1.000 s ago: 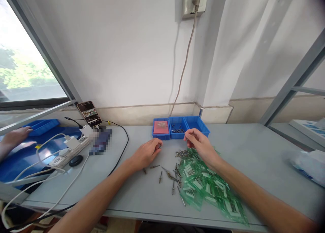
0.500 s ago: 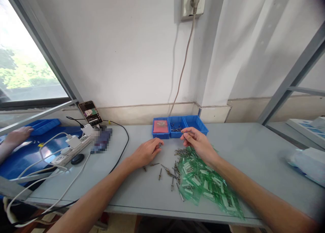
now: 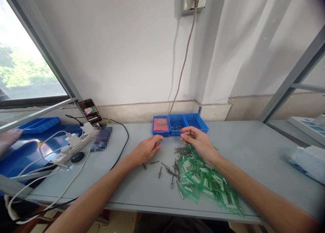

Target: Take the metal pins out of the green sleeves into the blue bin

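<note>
My left hand [image 3: 146, 150] is closed, pinching a small grey metal piece, apparently a rivet [image 3: 159, 141], just above the grey table. To its right, my right hand [image 3: 198, 141] is closed in a pinch at the front of the blue bins. A thin rivet-like piece [image 3: 182, 131] shows at its fingertips, too small to make out well. Loose metal rivets [image 3: 172, 182] with thin stems lie between my forearms. Below my right hand spreads a pile of green plastic bags [image 3: 203, 178] with metal pieces inside. More rivets lie in the middle blue bin [image 3: 175, 118].
The left bin [image 3: 160, 135] holds a pink packet; the right bin [image 3: 194, 118] stands beside the middle one. At left are a phone [image 3: 89, 111], a power strip [image 3: 63, 155], cables and another person's hand [image 3: 11, 138]. A white plastic package [image 3: 308, 162] lies at right.
The view has tilted slightly down. Both hands keep nearly the same place and pinch; the left fingers have shifted a little around the grey piece. The other person's hand has moved left.
</note>
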`<act>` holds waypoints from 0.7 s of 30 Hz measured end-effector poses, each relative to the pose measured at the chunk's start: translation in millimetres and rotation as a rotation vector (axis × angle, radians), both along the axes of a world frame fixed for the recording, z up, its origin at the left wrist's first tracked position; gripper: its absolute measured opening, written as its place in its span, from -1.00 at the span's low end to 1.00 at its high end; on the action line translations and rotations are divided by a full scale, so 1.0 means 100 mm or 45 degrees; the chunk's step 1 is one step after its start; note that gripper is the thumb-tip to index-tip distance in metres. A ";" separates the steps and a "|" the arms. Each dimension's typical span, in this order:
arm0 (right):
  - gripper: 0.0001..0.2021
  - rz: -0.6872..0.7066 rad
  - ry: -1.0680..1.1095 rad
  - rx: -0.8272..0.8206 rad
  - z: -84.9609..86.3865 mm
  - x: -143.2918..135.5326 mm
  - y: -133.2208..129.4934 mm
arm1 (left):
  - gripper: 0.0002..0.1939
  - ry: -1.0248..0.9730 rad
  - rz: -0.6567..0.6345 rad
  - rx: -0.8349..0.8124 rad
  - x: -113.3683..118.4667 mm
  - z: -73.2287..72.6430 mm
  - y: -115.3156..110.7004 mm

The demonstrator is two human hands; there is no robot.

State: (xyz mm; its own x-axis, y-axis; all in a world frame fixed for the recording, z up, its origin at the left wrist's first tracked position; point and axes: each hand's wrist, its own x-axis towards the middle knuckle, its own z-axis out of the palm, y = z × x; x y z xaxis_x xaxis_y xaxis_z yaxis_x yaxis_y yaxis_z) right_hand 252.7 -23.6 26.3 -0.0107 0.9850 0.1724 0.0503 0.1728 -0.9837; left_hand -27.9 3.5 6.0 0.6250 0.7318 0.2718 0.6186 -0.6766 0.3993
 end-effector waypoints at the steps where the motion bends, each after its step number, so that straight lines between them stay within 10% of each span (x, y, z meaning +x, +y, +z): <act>1: -0.64 -0.005 -0.006 0.000 0.00 0.00 0.00 | -0.70 0.000 0.002 0.002 0.00 0.00 0.00; 8: -0.72 -0.106 -0.235 0.169 -0.02 0.06 0.04 | -0.71 -0.017 -0.007 -0.004 0.01 -0.02 0.00; 21: -0.62 0.298 -0.114 -0.035 0.04 -0.04 -0.10 | -0.71 0.020 -0.024 0.015 0.00 -0.02 0.01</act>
State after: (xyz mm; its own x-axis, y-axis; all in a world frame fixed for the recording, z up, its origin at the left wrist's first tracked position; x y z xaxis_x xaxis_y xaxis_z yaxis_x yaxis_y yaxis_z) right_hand 249.0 -33.5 30.2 -0.2531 0.9581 0.1340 0.0994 0.1636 -0.9815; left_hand -27.5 4.0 4.2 0.6431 0.7165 0.2704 0.6116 -0.6930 0.3817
